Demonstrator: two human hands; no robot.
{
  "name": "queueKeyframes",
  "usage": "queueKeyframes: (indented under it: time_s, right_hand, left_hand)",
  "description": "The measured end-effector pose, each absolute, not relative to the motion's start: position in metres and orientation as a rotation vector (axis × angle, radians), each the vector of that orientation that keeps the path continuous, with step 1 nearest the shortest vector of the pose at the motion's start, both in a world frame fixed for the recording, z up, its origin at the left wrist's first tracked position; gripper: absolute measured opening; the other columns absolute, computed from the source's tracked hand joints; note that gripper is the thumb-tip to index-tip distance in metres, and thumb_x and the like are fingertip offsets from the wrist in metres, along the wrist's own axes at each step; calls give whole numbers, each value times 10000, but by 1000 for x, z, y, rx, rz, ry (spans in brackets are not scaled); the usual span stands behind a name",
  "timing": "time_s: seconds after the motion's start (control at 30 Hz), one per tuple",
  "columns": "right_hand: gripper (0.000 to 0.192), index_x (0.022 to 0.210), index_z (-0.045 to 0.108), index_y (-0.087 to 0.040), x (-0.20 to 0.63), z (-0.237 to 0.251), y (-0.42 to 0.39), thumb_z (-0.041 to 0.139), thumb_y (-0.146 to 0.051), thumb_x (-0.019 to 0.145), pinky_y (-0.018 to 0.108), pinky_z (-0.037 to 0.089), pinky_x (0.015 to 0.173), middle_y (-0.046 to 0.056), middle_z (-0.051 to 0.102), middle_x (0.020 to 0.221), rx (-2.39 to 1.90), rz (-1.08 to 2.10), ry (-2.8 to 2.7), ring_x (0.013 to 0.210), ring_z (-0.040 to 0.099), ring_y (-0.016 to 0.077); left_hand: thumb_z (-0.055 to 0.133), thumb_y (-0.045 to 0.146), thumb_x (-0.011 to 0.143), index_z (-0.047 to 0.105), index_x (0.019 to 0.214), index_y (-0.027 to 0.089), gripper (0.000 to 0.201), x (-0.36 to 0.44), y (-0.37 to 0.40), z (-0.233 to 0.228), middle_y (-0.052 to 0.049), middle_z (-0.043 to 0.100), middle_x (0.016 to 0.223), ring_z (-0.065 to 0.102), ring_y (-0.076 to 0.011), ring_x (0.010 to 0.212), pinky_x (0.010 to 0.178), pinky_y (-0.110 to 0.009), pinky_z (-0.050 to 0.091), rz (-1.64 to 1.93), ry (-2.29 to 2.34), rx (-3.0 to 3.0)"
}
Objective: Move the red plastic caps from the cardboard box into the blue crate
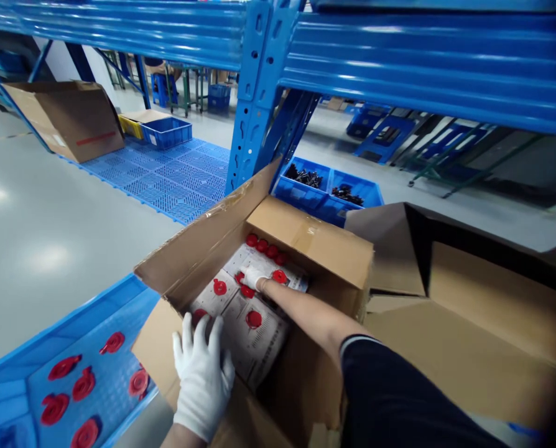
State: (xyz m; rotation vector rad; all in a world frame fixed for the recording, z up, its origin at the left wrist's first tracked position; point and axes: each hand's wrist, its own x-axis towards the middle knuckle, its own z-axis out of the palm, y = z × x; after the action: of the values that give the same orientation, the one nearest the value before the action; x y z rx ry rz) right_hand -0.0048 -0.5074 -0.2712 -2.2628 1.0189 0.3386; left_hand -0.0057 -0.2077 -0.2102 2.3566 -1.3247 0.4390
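My left hand (202, 372), in a white glove, lies over the near left edge of an open cardboard box (306, 233), fingers spread. A red part (198, 316) shows just beyond its fingertips. Inside the box, my gloved right hand (254, 277) is closed at a red round part (239, 277), its fingertips partly hidden. Another red round part (247, 291) sits right beside that hand. Printed whitish sheets or packs (257, 345) line the box, with red round parts (254, 319) on top. Several red knobs (262, 245) stand in a row along the far wall.
Left of the box, a blue bin (21, 398) holds several red parts (83, 383) with short tabs. A second open carton (446, 336) stands at right. Behind rise a blue rack post (250, 99) and blue bins with dark parts (303, 176). Another carton (73, 118) rests on blue matting.
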Motion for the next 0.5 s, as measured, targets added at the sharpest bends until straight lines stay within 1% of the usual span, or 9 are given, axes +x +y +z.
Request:
queueKeyframes:
  time_s: [0.07, 0.1, 0.17, 0.2, 0.27, 0.33, 0.37, 0.4, 0.5]
  right_hand:
    - [670, 1245, 500, -100, -12, -239, -493, 433, -614, 821, 88, 456, 992, 58, 530, 1085, -2250, 345, 905, 1000, 455, -70]
    - [650, 1267, 504, -162, -18, -221, -484, 445, -621, 811, 72, 448, 955, 40, 533, 1120, -2247, 329, 850, 972, 462, -73]
    - [605, 1290, 487, -286, -32, -185, -461, 432, -643, 805, 59, 423, 909, -28, 525, 1184, -2242, 273, 753, 949, 480, -82]
    - [591, 1292, 476, -323, -40, -167, -447, 426, -652, 803, 51, 411, 919, -56, 515, 1205, -2238, 238, 704, 976, 486, -88]
    - [552, 1274, 480, -331, -51, -136, -414, 420, -629, 813, 46, 398, 955, -74, 506, 1216, -2208, 159, 580, 1030, 491, -93]
    - [482, 1241, 516, -299, -55, -113, -379, 449, -531, 824, 62, 377, 1050, -59, 488, 1236, -2234, 106, 457, 1107, 457, -85]
    - [444, 1218, 535, -289, -53, -104, -363, 469, -474, 819, 79, 359, 1095, -54, 476, 1247, -2260, 78, 428, 1136, 436, -76]
    - [414, 1193, 550, -285, -50, -97, -347, 482, -431, 811, 99, 343, 1122, -51, 466, 1252, -2286, 60, 429, 1147, 419, -67]
    - [364, 1145, 555, -288, -30, -86, -308, 479, -411, 811, 134, 344, 1110, -50, 461, 1233, -2262, 49, 490, 1105, 418, -60]
  left_hand:
    - [561, 196, 784, 540, 1306, 122, 528, -1, -208, -203, -158, 549, 1288, 367, -415, 1316, 1010, -679, 355, 446, -1331, 2288]
    - [579, 207, 780, 494, 1333, 96, 570, 1, -209, -200, -175, 521, 1319, 370, -397, 1322, 1035, -662, 356, 450, -1335, 2234]
    - [633, 279, 779, 388, 1397, 58, 701, 6, -210, -193, -214, 442, 1391, 367, -373, 1338, 1068, -611, 379, 441, -1331, 2105]
    - [670, 332, 769, 326, 1434, 50, 799, 8, -211, -189, -230, 394, 1425, 358, -365, 1352, 1078, -580, 393, 409, -1318, 2039]
    - [745, 459, 706, 195, 1491, 53, 1041, 10, -213, -180, -254, 293, 1483, 331, -354, 1382, 1089, -522, 412, 307, -1290, 1901]
    - [786, 559, 627, 104, 1514, 61, 1225, 12, -212, -169, -268, 212, 1510, 291, -347, 1414, 1097, -471, 417, 240, -1266, 1779]
    - [791, 580, 611, 91, 1518, 68, 1255, 14, -210, -163, -264, 206, 1510, 277, -337, 1424, 1105, -446, 413, 235, -1251, 1744]
    - [787, 574, 623, 93, 1520, 74, 1239, 17, -207, -156, -256, 225, 1500, 275, -325, 1428, 1113, -426, 406, 256, -1238, 1731]
    - [756, 480, 699, 87, 1524, 66, 1140, 33, -189, -141, -245, 303, 1452, 298, -307, 1418, 1147, -421, 364, 348, -1278, 1767]
